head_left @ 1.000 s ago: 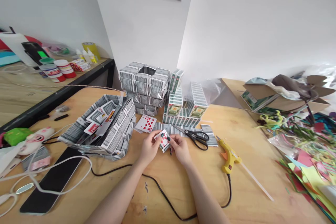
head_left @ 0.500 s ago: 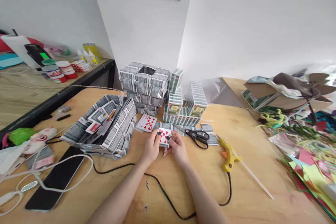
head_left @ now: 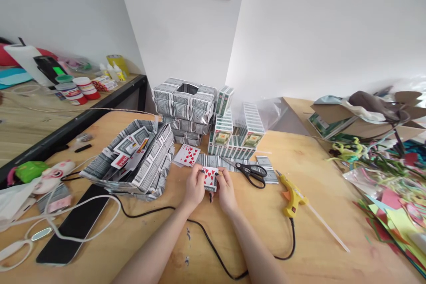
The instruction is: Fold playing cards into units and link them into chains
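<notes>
Both hands meet over the wooden table around a playing card (head_left: pixel 209 177) with red hearts, its lower edge showing a grey patterned strip. My left hand (head_left: pixel 195 186) grips the card's left side, thumb on its face. On the right side, my right hand (head_left: pixel 226 188) pinches it, one fingertip showing below. Loose playing cards (head_left: pixel 188 155) lie face up just beyond my left hand. Black-handled scissors (head_left: pixel 251 173) rest on grey-backed cards (head_left: pixel 271 171) to the right. Farther right is a yellow glue gun (head_left: pixel 294 197) with a clear glue stick in it.
At left stands a basket (head_left: pixel 153 159) made of folded cards, holding cards. Behind are a folded-card box (head_left: pixel 184 102) and stacked card packs (head_left: pixel 251 128). A black phone (head_left: pixel 73 226) with white cables lies front left. A black cord (head_left: pixel 213 246) runs beneath my forearms. Paper scraps (head_left: pixel 396 217) cover the right.
The card has turned slightly in my fingers, and my right hand has shifted its grip along the right edge. The whole view has moved a little; other things stay in place.
</notes>
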Motion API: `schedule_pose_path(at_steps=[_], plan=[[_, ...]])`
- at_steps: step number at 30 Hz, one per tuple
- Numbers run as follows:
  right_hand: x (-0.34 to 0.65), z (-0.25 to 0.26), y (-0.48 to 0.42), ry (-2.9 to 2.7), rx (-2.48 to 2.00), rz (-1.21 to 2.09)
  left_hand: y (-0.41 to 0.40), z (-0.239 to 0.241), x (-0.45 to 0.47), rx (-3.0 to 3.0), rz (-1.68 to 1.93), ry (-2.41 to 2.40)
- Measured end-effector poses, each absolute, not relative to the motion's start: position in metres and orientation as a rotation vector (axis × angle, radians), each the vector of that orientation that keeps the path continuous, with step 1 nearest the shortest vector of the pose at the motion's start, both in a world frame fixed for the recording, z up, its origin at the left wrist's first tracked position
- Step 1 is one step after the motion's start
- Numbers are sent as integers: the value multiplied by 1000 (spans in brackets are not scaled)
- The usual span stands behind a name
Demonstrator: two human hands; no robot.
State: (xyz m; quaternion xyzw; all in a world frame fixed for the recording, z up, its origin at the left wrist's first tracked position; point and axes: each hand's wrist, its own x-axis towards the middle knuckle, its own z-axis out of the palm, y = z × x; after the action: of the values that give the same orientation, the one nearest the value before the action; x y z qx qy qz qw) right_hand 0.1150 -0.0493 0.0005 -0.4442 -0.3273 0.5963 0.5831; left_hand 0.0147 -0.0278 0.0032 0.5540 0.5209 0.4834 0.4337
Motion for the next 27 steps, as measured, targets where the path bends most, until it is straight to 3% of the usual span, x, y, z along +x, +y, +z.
schedule_pose_path(at_steps=[27], plan=[[117, 3, -50, -781, -1048, 1304, -25, 0, 18, 1143, 1209, 1039]])
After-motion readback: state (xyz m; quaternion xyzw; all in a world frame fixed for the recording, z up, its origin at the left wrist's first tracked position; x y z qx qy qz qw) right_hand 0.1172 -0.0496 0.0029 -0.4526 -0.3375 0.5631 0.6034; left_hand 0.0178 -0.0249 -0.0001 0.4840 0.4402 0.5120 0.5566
